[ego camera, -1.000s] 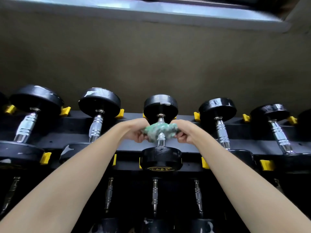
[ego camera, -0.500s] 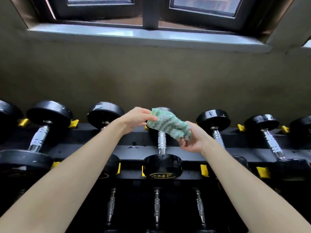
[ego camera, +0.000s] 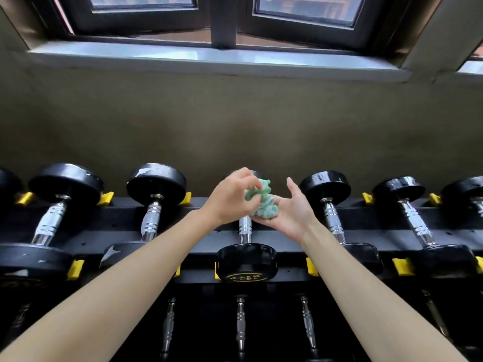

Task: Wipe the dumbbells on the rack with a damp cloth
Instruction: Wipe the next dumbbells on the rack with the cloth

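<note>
A crumpled green cloth hangs in the air in front of the far head of the middle dumbbell on the black rack. My left hand pinches the cloth's upper part from the left. My right hand lies palm up under it, fingers spread, with the bunched lower end in the palm. The dumbbell's chrome handle shows just below both hands. Its near black head carries a yellow label. Its far head is mostly hidden by the hands and the cloth.
Further black dumbbells with chrome handles sit in yellow cradles left and right on the top tier. A lower tier of dumbbells lies in shadow. Behind the rack is a brown wall, with a window sill above.
The cloth left the dumbbell handle and was lifted up. It went from stretched between both hands to bunched in my right palm. The view tilted upward.
</note>
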{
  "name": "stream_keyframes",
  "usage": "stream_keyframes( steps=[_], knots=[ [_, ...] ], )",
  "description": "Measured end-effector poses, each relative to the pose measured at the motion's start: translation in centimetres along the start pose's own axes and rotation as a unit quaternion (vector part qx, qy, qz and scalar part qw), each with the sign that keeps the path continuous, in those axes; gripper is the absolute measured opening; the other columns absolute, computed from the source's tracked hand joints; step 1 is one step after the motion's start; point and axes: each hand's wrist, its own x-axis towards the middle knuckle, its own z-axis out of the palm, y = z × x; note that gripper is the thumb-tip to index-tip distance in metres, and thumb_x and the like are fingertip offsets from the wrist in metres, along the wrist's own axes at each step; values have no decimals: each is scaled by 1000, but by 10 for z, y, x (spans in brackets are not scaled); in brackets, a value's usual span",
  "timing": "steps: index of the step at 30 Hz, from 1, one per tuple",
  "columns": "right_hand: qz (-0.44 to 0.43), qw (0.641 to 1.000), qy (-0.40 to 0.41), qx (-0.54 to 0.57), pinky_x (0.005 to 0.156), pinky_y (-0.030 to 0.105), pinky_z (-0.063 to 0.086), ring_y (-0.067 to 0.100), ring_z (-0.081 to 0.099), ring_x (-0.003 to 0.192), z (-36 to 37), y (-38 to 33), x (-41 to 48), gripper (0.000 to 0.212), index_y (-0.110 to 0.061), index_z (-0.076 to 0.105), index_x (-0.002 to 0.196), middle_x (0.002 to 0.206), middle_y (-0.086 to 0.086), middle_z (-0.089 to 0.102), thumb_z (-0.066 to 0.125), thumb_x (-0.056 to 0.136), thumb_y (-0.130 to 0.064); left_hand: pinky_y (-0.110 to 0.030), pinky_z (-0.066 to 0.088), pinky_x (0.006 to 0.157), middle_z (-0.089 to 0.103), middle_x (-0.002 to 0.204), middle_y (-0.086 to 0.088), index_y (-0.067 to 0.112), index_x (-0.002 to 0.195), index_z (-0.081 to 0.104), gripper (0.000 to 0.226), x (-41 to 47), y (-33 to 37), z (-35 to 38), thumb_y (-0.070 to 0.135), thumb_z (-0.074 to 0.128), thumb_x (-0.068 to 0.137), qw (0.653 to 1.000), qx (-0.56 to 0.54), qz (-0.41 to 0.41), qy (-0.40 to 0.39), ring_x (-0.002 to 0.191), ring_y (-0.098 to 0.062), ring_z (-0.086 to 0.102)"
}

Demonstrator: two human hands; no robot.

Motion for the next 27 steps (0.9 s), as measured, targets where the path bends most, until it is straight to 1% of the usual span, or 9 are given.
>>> stream_keyframes(
  steps=[4, 7, 8, 10, 12, 16, 18, 21, 27],
  knots=[
    [-15, 1000, 10, -22, 96, 47, 47, 32, 62, 109, -4, -1, 1, 63, -1, 60, 117, 119, 20, 64, 41, 91, -56, -26, 46, 85, 68, 115, -4, 7, 92, 74, 45, -8, 6, 2, 19, 40, 66, 993, -24, -24, -112, 96, -22, 63],
    [-27, 998, 33, -51, 85, 39, 55, 23, 66, 96, -10, -1, 6, 32, -6, 61, 111, 104, 13, 69, 53, 92, -30, -33, 47, 94, 69, 112, -9, 6, 88, 76, 47, -11, -2, 5, 20, 37, 66, 982, -79, -37, -169, 98, -15, 64],
    [-34, 996, 47, -64, 82, 38, 55, 21, 66, 91, -12, 0, 7, 23, -7, 61, 108, 99, 11, 70, 54, 92, -22, -36, 51, 85, 72, 100, -14, 5, 84, 76, 45, -11, -5, 5, 20, 37, 66, 979, -108, -48, -165, 85, -8, 64],
    [-49, 990, 76, -111, 79, 38, 55, 20, 64, 88, -15, -2, 13, 17, -8, 60, 108, 97, 9, 68, 53, 92, -11, -23, 46, 56, 70, 72, -19, 2, 81, 75, 40, -9, -5, 3, 14, 40, 67, 981, -136, -81, -111, 53, 1, 55],
    [-71, 973, 122, -182, 71, 35, 55, 20, 64, 86, -21, -5, 22, 24, -8, 59, 112, 103, 11, 66, 57, 88, -5, -17, 43, 51, 70, 67, -15, 1, 83, 74, 39, -4, -11, 0, 13, 41, 67, 981, -146, -130, -12, 47, -5, 54],
    [-180, 861, 219, -423, 66, 18, 49, 13, 57, 75, -30, -6, 40, 32, -12, 63, 105, 86, 1, 60, 63, 78, 5, -29, 56, 68, 72, 78, -9, 8, 92, 70, 38, -4, -49, 3, 18, 41, 70, 947, -152, -280, 40, 70, -26, 66],
    [-221, 810, 194, -508, 61, 10, 45, 7, 54, 71, -27, -2, 46, 30, -17, 64, 98, 82, -5, 59, 63, 77, 5, -36, 57, 65, 69, 88, -13, 5, 103, 65, 30, -10, -64, 11, 10, 45, 81, 925, -165, -343, 4, 70, -25, 63],
    [-263, 757, 133, -583, 70, 9, 42, 6, 55, 78, -18, 10, 59, 28, -18, 64, 98, 88, -7, 62, 64, 77, 1, -32, 53, 56, 63, 90, -15, 4, 114, 58, 33, -17, -79, 25, -1, 40, 86, 890, -190, -415, -2, 61, -19, 56],
    [-323, 659, 48, -677, 83, 10, 33, 13, 51, 98, -6, 26, 86, 41, -4, 60, 108, 110, 7, 61, 51, 74, 16, -25, 49, 57, 61, 87, -13, 9, 121, 51, 40, -22, -96, 39, -1, 33, 87, 833, -194, -517, -25, 57, -17, 54]
  ],
)
